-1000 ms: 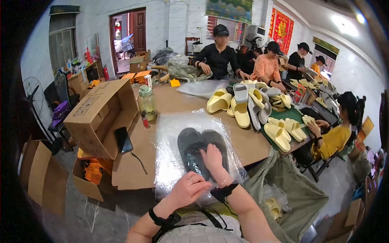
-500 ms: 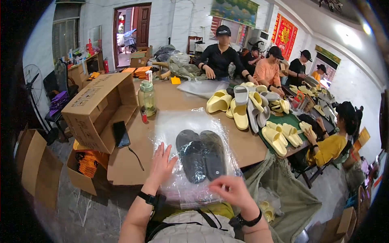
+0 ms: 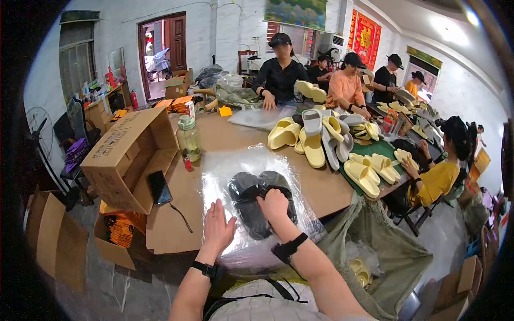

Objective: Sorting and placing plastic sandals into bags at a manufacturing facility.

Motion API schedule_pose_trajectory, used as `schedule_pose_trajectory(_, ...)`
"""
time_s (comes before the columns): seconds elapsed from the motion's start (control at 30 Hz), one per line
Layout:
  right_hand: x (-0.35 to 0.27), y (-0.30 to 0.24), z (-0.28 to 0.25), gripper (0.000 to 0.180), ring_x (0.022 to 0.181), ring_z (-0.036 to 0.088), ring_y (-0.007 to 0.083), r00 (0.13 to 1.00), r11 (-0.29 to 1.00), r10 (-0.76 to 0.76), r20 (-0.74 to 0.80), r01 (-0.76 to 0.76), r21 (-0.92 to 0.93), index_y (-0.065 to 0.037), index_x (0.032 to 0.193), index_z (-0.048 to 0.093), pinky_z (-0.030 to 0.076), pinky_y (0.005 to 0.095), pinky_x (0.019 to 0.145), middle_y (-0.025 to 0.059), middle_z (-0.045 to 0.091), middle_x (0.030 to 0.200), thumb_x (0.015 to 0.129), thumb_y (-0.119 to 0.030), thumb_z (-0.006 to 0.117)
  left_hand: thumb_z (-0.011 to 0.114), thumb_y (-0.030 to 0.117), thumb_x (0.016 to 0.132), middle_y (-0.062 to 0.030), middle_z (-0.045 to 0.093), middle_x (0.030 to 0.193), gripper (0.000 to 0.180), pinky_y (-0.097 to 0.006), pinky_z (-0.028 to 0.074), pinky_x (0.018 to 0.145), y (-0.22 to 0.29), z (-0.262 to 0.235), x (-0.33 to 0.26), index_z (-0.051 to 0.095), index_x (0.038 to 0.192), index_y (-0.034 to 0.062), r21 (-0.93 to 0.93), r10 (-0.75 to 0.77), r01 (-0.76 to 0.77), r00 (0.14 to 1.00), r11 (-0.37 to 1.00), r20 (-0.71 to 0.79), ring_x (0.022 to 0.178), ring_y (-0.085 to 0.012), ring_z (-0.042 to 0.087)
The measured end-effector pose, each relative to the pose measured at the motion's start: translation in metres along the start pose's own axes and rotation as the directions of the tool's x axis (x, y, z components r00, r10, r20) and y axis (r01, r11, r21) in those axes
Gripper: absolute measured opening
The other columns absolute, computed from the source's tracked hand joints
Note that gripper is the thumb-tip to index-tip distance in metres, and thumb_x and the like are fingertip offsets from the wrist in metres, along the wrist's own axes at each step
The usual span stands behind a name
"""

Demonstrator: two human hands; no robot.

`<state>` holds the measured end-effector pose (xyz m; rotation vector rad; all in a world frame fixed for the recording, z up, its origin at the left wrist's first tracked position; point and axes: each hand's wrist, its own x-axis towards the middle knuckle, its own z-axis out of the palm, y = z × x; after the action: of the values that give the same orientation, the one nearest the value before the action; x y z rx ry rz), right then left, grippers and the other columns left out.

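Observation:
A pair of black slippers lies on a stack of clear plastic bags on the brown table right in front of me. My right hand rests on top of the slippers, fingers curled over them. My left hand lies flat and open on the plastic to the left of the slippers, touching the bags only. Both wrists wear black bands.
An open cardboard box lies on its side at the left with a phone by it. A green-lidded jar stands behind the bags. Yellow and white slippers pile up at the right, where several people work.
My right hand has come forward from the near edge onto the black slippers. My left hand has slid right and nearer across the plastic.

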<state>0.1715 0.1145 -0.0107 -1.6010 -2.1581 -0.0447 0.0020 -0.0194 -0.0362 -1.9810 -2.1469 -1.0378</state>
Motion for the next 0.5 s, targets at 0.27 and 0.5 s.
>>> schedule_pose_trajectory(0.27, 0.004, 0.023, 0.004, 0.028, 0.081, 0.066, 0.0348, 0.998, 0.984, -0.02, -0.067, 0.031, 0.176, -0.004, 0.082, 0.062, 0.053, 0.0471, 0.07, 0.0156, 0.065, 0.085, 0.085, -0.032, 0.063, 0.058, 0.035, 0.093, -0.0317, 0.039, 0.147, 0.075, -0.051, 0.025, 0.116, -0.002, 0.0, 0.001, 0.03, 0.145, -0.0114, -0.025, -0.009, 0.009, 1.0, 1.0, 0.017, 0.139, -0.0477, 0.032)
schedule_pose_trajectory(0.5, -0.065, 0.095, -0.042, 0.031, 0.074, 0.062, 0.0369, 0.988, 0.963, 0.042, -0.148, -0.001, 0.271, -0.002, 0.075, 0.058, 0.048, 0.0465, 0.065, 0.017, 0.062, 0.076, 0.079, -0.032, 0.066, 0.06, 0.038, 0.091, -0.0331, 0.038, 0.147, 0.072, -0.052, 0.023, 0.117, -0.003, 0.005, -0.001, 0.038, 0.143, -0.0081, -0.026, 0.007, -0.007, 1.0, 1.0, -0.004, 0.139, -0.0481, 0.032)
